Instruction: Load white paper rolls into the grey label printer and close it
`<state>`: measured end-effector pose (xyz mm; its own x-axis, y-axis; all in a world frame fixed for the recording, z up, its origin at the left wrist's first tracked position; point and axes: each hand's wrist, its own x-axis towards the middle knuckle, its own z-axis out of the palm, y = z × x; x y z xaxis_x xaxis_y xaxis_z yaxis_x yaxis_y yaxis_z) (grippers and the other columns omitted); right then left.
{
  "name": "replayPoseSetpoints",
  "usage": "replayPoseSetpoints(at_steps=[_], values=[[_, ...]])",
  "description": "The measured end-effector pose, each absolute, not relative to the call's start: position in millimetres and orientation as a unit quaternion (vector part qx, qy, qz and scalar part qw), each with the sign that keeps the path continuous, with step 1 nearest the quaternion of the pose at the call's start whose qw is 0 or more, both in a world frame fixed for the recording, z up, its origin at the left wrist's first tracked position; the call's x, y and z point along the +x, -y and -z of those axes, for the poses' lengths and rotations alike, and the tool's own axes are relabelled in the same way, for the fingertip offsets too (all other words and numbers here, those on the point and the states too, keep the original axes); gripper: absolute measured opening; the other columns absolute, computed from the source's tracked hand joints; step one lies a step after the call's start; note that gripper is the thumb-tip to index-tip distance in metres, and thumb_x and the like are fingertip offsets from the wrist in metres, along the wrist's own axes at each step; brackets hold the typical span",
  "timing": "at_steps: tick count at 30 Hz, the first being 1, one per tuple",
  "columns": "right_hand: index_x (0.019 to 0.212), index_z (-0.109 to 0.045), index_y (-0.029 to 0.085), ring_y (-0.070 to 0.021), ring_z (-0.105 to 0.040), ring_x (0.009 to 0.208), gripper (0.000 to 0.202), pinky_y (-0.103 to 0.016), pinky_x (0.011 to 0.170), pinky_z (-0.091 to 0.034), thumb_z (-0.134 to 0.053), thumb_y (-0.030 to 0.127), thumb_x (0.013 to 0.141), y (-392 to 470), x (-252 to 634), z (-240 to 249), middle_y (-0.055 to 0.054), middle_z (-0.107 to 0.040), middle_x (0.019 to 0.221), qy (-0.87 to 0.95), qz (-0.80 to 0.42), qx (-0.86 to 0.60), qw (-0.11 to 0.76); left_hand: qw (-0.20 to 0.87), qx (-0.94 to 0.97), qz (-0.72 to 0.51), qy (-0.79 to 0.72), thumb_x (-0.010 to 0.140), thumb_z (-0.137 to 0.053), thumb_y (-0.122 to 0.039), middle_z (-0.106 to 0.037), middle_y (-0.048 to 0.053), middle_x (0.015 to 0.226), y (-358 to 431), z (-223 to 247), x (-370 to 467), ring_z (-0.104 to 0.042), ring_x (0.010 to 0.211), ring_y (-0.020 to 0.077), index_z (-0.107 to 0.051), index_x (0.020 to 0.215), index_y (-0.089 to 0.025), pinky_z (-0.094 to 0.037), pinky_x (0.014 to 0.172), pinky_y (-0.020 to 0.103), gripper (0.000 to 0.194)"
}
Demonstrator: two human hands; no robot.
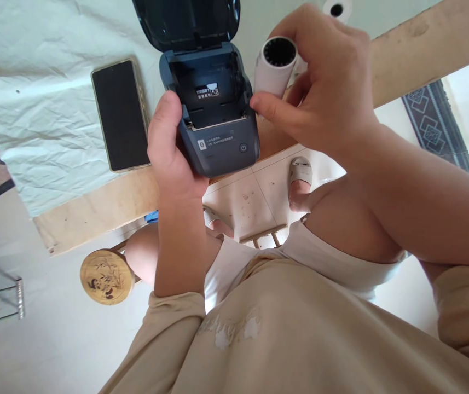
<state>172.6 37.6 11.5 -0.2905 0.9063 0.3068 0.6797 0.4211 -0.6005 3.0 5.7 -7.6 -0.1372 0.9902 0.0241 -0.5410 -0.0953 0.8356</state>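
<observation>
My left hand (172, 148) grips a small dark blue label printer (218, 137) from its left side, thumb on the front edge. Its lid (187, 22) stands open and the paper bay (207, 87) inside looks empty apart from a white sticker. My right hand (324, 82) holds a white paper roll (274, 68) with a black core just to the right of the printer, fingers wrapped over it, thumb pointing at the printer's right edge.
A black smartphone (120, 115) lies on the white sheet (33, 82) covering a wooden table (94, 210). Another white roll (336, 8) sits at the top edge. Below are a round bamboo-painted stool (106, 276), tiled floor, my knees and sandalled foot (300, 174).
</observation>
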Motion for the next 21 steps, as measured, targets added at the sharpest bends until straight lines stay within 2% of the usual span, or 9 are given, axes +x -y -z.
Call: replayPoseSetpoints(at_steps=[3, 6, 11, 13, 16, 18, 21], values=[[0.107, -0.054, 0.018, 0.0044, -0.036, 0.059, 0.04, -0.018, 0.07, -0.034, -0.054, 0.035, 0.071, -34.7, 175.6, -13.1, 0.003, -0.058, 0.096, 0.778, -0.164, -0.522, 0.309, 0.58, 0.324, -0.663, -0.345, 0.087, -0.042, -0.035, -0.064, -0.001, 0.082, -4.8, 4.7, 1.6, -0.066, 0.089, 0.008, -0.062, 0.085, -0.013, -0.05, 0.103, 0.03, 0.029], [0.114, -0.051, 0.023, 0.0027, -0.044, 0.061, 0.047, -0.017, 0.07, -0.035, -0.05, 0.025, 0.067, -32.3, 177.3, -11.9, 0.005, -0.059, 0.094, 0.792, -0.168, -0.523, 0.267, 0.594, 0.33, -0.641, -0.358, 0.087, -0.04, -0.034, -0.066, -0.001, 0.083, -3.7, 2.0, -0.2, -0.066, 0.091, 0.0106, -0.064, 0.08, -0.019, -0.05, 0.102, 0.03, 0.029], [0.123, -0.047, 0.027, -0.0043, -0.042, 0.056, 0.065, -0.017, 0.059, -0.027, -0.048, 0.02, 0.059, -37.3, 173.8, -1.1, 0.005, -0.054, 0.062, 0.801, -0.185, -0.537, 0.193, 0.603, 0.345, -0.623, -0.359, 0.086, -0.038, -0.038, -0.068, 0.0, 0.09, -5.6, 4.8, -1.5, -0.066, 0.089, 0.0144, -0.065, 0.08, -0.023, -0.052, 0.096, 0.035, 0.031], [0.125, -0.045, 0.028, -0.0058, -0.044, 0.057, 0.066, -0.017, 0.058, -0.027, -0.048, 0.022, 0.06, -38.3, 173.2, 1.2, 0.004, -0.052, 0.057, 0.805, -0.188, -0.533, 0.181, 0.601, 0.349, -0.625, -0.355, 0.086, -0.037, -0.039, -0.067, 0.001, 0.09, -6.5, 6.3, -1.1, -0.066, 0.089, 0.0144, -0.064, 0.082, -0.022, -0.051, 0.098, 0.037, 0.032], [0.124, -0.045, 0.025, -0.0044, -0.053, 0.074, 0.058, -0.017, 0.061, -0.032, -0.049, 0.024, 0.066, -34.2, 176.7, -2.8, 0.003, -0.062, 0.087, 0.814, -0.184, -0.499, 0.235, 0.605, 0.335, -0.627, -0.357, 0.085, -0.039, -0.041, -0.067, 0.002, 0.091, -6.7, 6.7, -0.2, -0.066, 0.09, 0.0163, -0.062, 0.081, -0.022, -0.053, 0.096, 0.04, 0.03], [0.119, -0.049, 0.022, -0.002, -0.054, 0.082, 0.05, -0.015, 0.061, -0.033, -0.048, 0.023, 0.069, -30.8, 182.3, -8.9, 0.002, -0.058, 0.109, 0.812, -0.167, -0.474, 0.296, 0.608, 0.331, -0.626, -0.359, 0.083, -0.042, -0.04, -0.067, 0.002, 0.09, -6.4, 6.5, -0.2, -0.066, 0.093, 0.018, -0.061, 0.078, -0.023, -0.053, 0.097, 0.04, 0.025], [0.109, -0.054, 0.017, 0.0011, -0.049, 0.075, 0.037, -0.017, 0.068, -0.037, -0.043, 0.024, 0.074, -33.0, 193.5, -17.2, 0.001, -0.054, 0.112, 0.783, -0.113, -0.497, 0.358, 0.604, 0.335, -0.63, -0.355, 0.082, -0.046, -0.04, -0.067, 0.002, 0.086, -6.2, 6.9, -1.2, -0.066, 0.094, 0.018, -0.058, 0.075, -0.023, -0.053, 0.098, 0.039, 0.022]])
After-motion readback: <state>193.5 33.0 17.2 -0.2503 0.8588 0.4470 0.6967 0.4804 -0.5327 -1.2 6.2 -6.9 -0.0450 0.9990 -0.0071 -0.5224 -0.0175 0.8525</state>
